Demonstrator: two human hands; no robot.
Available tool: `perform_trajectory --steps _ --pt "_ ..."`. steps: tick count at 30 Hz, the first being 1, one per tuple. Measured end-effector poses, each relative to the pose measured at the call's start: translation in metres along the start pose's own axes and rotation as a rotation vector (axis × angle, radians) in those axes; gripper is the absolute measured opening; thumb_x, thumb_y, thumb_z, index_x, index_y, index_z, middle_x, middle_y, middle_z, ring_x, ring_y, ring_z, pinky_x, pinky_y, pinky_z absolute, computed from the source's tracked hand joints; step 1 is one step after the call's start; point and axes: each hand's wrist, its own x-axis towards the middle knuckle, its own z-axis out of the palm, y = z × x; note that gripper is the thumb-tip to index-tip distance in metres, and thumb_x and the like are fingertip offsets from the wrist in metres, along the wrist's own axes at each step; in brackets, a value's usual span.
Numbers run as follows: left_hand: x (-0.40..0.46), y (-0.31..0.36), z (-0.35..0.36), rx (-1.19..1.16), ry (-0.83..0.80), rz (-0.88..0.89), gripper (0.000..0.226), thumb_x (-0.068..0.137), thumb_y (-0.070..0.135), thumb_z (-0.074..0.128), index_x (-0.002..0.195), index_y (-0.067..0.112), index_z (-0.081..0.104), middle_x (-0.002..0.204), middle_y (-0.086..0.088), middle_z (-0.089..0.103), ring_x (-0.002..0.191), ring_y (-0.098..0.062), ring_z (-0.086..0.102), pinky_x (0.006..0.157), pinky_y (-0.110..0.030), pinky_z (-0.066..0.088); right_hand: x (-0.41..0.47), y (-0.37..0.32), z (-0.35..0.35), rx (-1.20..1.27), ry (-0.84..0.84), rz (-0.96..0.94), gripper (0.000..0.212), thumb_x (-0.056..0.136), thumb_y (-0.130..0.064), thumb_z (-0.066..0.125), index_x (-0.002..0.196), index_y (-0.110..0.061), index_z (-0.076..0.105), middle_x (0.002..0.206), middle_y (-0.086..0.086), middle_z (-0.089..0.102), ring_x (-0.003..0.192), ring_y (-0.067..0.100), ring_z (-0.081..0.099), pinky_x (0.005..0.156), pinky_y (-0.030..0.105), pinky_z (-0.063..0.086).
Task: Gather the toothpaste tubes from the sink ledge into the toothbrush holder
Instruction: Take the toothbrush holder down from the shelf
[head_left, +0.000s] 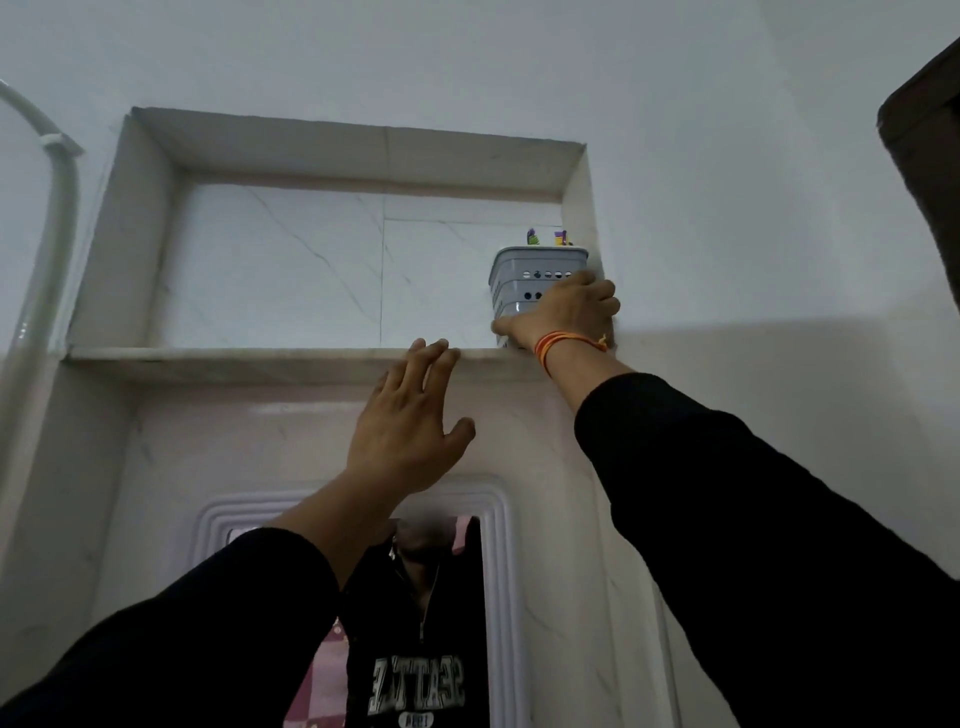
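Two black sleeves (779, 519) fill the lower frame, nearest the lens, both arms reaching up. Right hand (563, 314), right of centre, is wrapped around the lower front of the holder (535, 270): fingers curled onto its right side, thumb pressed across its base. Orange thread band (558, 343) on that wrist.

Holder is a grey plastic basket with rows of small round holes, standing upright at the far right end of the wall niche, against the niche's right side wall, on the marble shelf (234, 358). Toothbrush tops (533, 236), purple-green and yellow-orange, poke above its rim. Cannot tell if any toothpaste tubes are inside.

Left hand (410, 426), centre frame, is flat and spread wide, holding nothing; fingertips (439, 348) reach the front edge of the shelf, just left of the holder.

Below, a white-framed mirror (498, 571) reflects a dark sweatshirt. White pipe (57, 208) runs down the far left.
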Motion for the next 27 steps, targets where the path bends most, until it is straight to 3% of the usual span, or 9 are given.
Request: perform_trajectory --steps 3,5,7,11,16,19,21,27 --pt "0.001 -0.007 -0.002 -0.013 -0.024 0.028 0.081 0.091 0.051 0.052 0.160 0.024 0.021 0.168 0.005 0.016 0.158 -0.017 0.007 0.126 -0.041 0.020 0.004 -0.004 0.007 0.136 -0.093 0.078 0.145 0.053 -0.061 0.089 0.157 -0.002 0.006 0.150 0.023 0.036 0.136 0.039 0.042 0.108 0.052 0.042" --pt "0.001 -0.012 -0.003 -0.013 -0.050 0.047 0.083 0.090 0.052 0.051 0.161 0.026 0.017 0.169 0.007 0.011 0.158 -0.015 0.003 0.127 -0.042 0.019 0.004 -0.004 0.006 0.192 -0.083 0.110 0.141 0.051 -0.061 0.089 0.154 -0.003 0.014 0.148 0.022 0.039 0.133 0.040 0.046 0.107 0.053 0.044" --pt "0.001 -0.015 -0.001 -0.016 -0.067 0.063 0.086 0.089 0.052 0.051 0.162 0.026 0.013 0.170 0.008 0.006 0.158 -0.013 -0.002 0.127 -0.042 0.017 -0.001 -0.004 0.001 0.238 -0.034 0.120 0.129 0.047 -0.061 0.089 0.146 -0.006 0.027 0.139 0.019 0.045 0.123 0.038 0.053 0.098 0.048 0.050" --pt "-0.001 -0.017 0.001 -0.022 -0.106 0.077 0.092 0.090 0.055 0.050 0.163 0.026 0.003 0.171 0.009 -0.006 0.157 -0.012 -0.013 0.128 -0.042 0.012 -0.014 -0.006 -0.019 0.317 -0.005 0.098 0.115 0.048 -0.060 0.087 0.136 -0.009 0.034 0.128 0.012 0.047 0.111 0.032 0.058 0.079 0.038 0.051" --pt "0.001 -0.013 -0.016 -0.055 -0.208 0.077 0.092 0.095 0.055 0.052 0.164 0.022 0.000 0.171 0.008 -0.011 0.156 -0.012 -0.016 0.126 -0.040 0.009 -0.038 -0.008 -0.055 0.402 -0.033 0.044 0.113 0.052 -0.059 0.088 0.138 -0.010 0.032 0.128 0.010 0.045 0.114 0.031 0.058 0.086 0.040 0.056" --pt "-0.002 -0.013 -0.028 -0.157 -0.212 0.055 0.083 0.097 0.049 0.053 0.163 0.020 0.012 0.172 0.007 0.002 0.158 -0.012 -0.004 0.125 -0.040 0.017 -0.063 -0.005 -0.073 0.429 -0.046 -0.015 0.112 0.057 -0.056 0.089 0.140 -0.007 0.032 0.133 0.012 0.045 0.118 0.032 0.056 0.087 0.037 0.053" --pt "-0.013 -0.014 -0.032 -0.217 -0.183 0.033 0.076 0.097 0.045 0.055 0.161 0.020 0.022 0.170 0.005 0.015 0.157 -0.017 0.013 0.123 -0.041 0.028 -0.084 0.002 -0.081 0.458 -0.081 -0.031 0.112 0.058 -0.054 0.090 0.141 -0.006 0.032 0.133 0.012 0.045 0.113 0.027 0.055 0.089 0.036 0.053" --pt "-0.096 -0.011 -0.015 -0.373 -0.295 -0.083 0.061 0.095 0.034 0.061 0.151 0.022 0.041 0.158 0.002 0.039 0.133 -0.021 0.051 0.110 -0.039 0.045 -0.179 0.053 -0.071 0.597 -0.209 0.039 0.102 0.046 -0.044 0.096 0.124 -0.011 0.039 0.115 0.003 0.060 0.096 0.018 0.064 0.070 0.026 0.057"
